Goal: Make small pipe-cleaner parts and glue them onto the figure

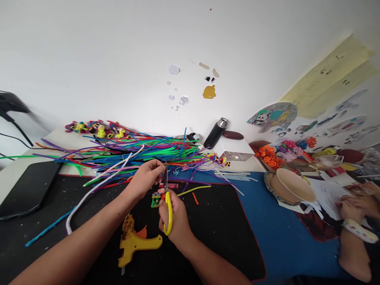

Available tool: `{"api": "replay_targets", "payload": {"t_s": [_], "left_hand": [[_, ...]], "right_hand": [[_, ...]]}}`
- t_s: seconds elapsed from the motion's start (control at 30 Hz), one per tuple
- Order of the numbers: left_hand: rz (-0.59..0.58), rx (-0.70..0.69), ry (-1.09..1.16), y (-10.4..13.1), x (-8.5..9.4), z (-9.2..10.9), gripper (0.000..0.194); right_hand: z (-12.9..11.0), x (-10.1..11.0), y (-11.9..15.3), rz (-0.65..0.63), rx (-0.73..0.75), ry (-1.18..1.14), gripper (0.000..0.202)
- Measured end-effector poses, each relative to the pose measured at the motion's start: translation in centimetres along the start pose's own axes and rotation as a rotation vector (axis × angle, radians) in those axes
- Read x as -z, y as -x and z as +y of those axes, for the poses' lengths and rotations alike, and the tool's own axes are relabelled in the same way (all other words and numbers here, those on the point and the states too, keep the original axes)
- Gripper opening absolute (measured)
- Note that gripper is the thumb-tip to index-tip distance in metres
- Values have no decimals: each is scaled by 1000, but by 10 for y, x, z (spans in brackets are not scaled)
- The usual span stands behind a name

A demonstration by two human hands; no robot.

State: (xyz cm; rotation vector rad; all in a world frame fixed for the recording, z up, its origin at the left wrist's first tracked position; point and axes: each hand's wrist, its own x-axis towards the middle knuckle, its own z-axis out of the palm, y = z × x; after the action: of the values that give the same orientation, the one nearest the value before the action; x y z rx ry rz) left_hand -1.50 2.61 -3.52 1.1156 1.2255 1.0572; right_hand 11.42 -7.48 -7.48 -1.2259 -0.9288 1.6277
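My right hand (pixel 177 217) grips yellow-handled scissors (pixel 169 219), their blades pointing up and away from me. Close beside the blade tips, my left hand (pixel 145 176) is pinched closed; what its fingertips hold is too small to make out. Just beyond both hands spreads a big pile of pipe cleaners (pixel 142 156) in blue, green, purple, red and white. Below my left hand lies a small green craft piece (pixel 155 200), partly blocked by the right hand. A yellow hot glue gun (pixel 129 243) rests on the black mat (pixel 219 229) between my forearms.
A phone (pixel 31 188) lies at left. Pipe-cleaner dolls (pixel 99 130) and a black flask (pixel 215 132) stand along the wall. To the right are bowls (pixel 292 186), orange pipe-cleaner flowers (pixel 268 156) and another person's hands (pixel 354 208). A short orange piece (pixel 195 198) lies on the mat.
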Motion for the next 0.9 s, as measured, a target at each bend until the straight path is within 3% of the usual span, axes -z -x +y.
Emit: {"api": "replay_targets", "payload": {"t_s": [0.37, 0.63, 0.9], "left_hand": [[-22, -55, -31, 2, 8, 9, 33], [-59, -62, -197, 4, 17, 21, 36], [-103, -59, -190, 4, 17, 22, 34]], "right_hand": [[-15, 13, -2, -102, 44, 42, 60], [-15, 11, 1, -158, 44, 44, 64], [-19, 10, -2, -173, 25, 21, 73]]}}
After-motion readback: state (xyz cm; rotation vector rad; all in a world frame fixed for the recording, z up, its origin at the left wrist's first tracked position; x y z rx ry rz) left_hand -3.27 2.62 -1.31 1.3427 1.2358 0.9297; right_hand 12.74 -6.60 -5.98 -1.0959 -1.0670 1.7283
